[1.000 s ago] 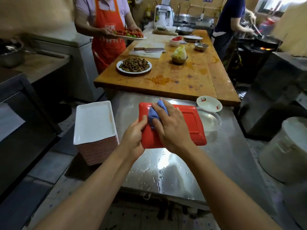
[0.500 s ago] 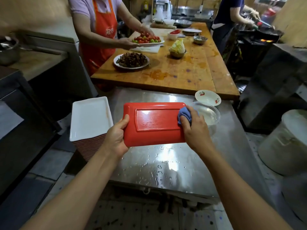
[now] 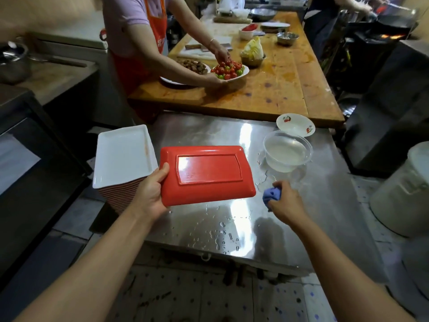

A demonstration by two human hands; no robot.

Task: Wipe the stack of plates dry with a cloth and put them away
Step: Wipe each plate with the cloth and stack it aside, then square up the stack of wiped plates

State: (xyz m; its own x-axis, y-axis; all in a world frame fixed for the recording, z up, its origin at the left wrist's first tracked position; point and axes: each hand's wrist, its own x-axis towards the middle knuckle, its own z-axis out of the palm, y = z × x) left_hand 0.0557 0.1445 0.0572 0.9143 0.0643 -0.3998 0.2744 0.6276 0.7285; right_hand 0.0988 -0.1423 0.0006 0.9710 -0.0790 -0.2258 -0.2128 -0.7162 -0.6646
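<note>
Plate: my red plate (image 3: 206,174) is underside up, long axis nine to three, above the wet steel table (image 3: 209,226).
Hands: my left hand (image 3: 151,194) grips its nine o'clock end; my right hand (image 3: 286,203) clutches the blue cloth (image 3: 270,195).
Stack: white plates (image 3: 123,156) at nine o'clock.
Room: wooden table (image 3: 278,89) at twelve.

floor: we see speckled tiles (image 3: 185,296)
table: wet steel top (image 3: 232,219), glare patches
behind: wooden table (image 3: 285,89) butted against it
left: dark cabinet (image 3: 30,182)
wall: beige (image 3: 46,12)
</note>
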